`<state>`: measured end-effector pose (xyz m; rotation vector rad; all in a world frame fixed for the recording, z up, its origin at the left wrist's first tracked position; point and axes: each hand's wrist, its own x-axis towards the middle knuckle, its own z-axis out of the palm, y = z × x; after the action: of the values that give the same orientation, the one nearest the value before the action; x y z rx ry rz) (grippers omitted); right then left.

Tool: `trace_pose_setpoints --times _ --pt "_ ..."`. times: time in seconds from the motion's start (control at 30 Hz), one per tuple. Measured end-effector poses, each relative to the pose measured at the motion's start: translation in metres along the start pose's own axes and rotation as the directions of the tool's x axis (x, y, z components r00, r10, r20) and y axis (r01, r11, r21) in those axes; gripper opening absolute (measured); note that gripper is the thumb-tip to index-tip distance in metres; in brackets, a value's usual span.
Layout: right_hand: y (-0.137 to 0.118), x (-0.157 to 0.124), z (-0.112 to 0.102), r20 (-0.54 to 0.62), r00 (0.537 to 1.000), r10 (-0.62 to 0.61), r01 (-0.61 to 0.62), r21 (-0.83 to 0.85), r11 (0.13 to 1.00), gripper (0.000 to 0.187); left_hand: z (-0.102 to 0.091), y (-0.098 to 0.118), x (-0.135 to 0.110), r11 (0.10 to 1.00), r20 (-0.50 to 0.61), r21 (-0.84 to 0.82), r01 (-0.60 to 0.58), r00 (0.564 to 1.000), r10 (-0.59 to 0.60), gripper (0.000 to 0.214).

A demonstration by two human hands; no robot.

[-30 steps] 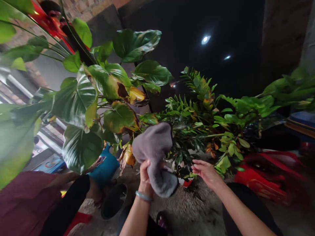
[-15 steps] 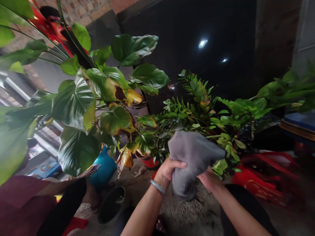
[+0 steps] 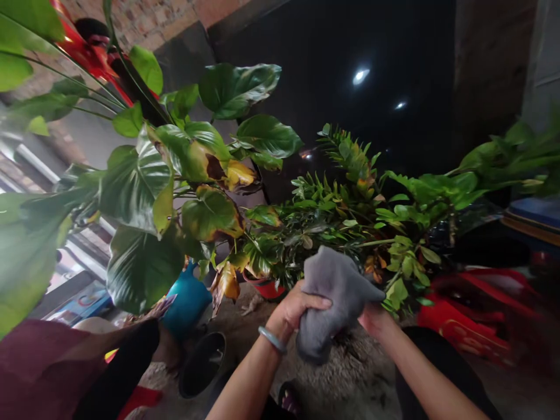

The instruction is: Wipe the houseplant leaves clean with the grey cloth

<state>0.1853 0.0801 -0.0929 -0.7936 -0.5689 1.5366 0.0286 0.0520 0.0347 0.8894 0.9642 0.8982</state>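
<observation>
A grey cloth (image 3: 335, 297) is bunched up between my two hands, in front of the plants. My left hand (image 3: 301, 306), with a pale bangle (image 3: 272, 339) on its wrist, grips the cloth from the left, thumb laid across the front. On the other side my right hand (image 3: 373, 319) holds the cloth's right part; most of its fingers are hidden behind the fabric. Just beyond the cloth are the leaves of a bushy green plant (image 3: 332, 204).
Large leaves (image 3: 135, 181), some yellowed, spread at the left. A black bucket (image 3: 202, 364) and a blue vase-like object (image 3: 188, 300) stand lower left, near a person in a maroon top (image 3: 35, 367). A red bag (image 3: 468, 318) lies at right. Behind rises a dark glossy panel (image 3: 328, 70).
The cloth has moved slightly down and left in my hands and folded more compactly. My left hand has shifted a little to the left.
</observation>
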Motion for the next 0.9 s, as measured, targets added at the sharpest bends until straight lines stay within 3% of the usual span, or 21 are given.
trace_pose_setpoints --times 0.1,0.17,0.27,0.37,0.43,0.5,0.57,0.7,0.8,0.9 --pt "-0.005 -0.002 0.002 -0.004 0.997 0.079 -0.079 -0.003 0.997 0.022 0.000 0.035 0.010 0.977 -0.054 -0.147 -0.154 0.988 0.147 0.041" --pt "-0.009 -0.003 0.003 0.000 0.994 0.106 -0.106 0.001 0.994 0.025 0.000 0.045 0.020 0.945 -0.150 -0.237 -0.224 0.970 0.192 0.039" --pt "-0.012 -0.005 0.003 0.006 0.992 0.127 -0.127 0.013 0.992 0.026 0.001 0.023 0.024 0.941 -0.256 -0.219 -0.259 0.946 0.201 0.043" --pt "-0.013 -0.005 0.002 0.002 0.988 0.154 -0.154 0.025 0.988 0.021 -0.004 -0.017 0.009 0.992 -0.195 -0.095 -0.078 0.979 0.058 0.046" --pt "-0.013 -0.005 0.002 0.000 0.987 0.160 -0.160 0.031 0.987 0.019 -0.009 -0.031 -0.005 0.999 -0.140 -0.030 0.033 0.989 -0.037 0.044" --pt "-0.013 -0.006 0.003 0.000 0.989 0.148 -0.148 0.040 0.988 0.020 -0.014 -0.024 -0.015 0.999 -0.109 -0.008 0.031 0.993 -0.031 0.044" --pt "-0.015 -0.007 0.006 0.002 0.991 0.135 -0.135 0.049 0.990 0.023 -0.018 -0.003 -0.015 0.997 -0.110 -0.037 -0.065 0.992 0.060 0.046" --pt "-0.019 -0.009 0.011 0.001 0.990 0.144 -0.144 0.043 0.989 0.030 -0.011 0.037 0.008 0.945 -0.226 -0.191 -0.266 0.949 0.222 0.044" --pt "-0.019 -0.010 0.011 -0.002 0.987 0.159 -0.158 0.037 0.987 0.028 -0.001 0.027 0.024 0.936 -0.285 -0.186 -0.298 0.928 0.239 0.046" --pt "-0.017 -0.008 0.008 -0.011 0.985 0.174 -0.174 0.029 0.984 0.022 0.002 -0.009 0.019 0.990 -0.209 -0.043 -0.136 0.970 0.124 0.047"
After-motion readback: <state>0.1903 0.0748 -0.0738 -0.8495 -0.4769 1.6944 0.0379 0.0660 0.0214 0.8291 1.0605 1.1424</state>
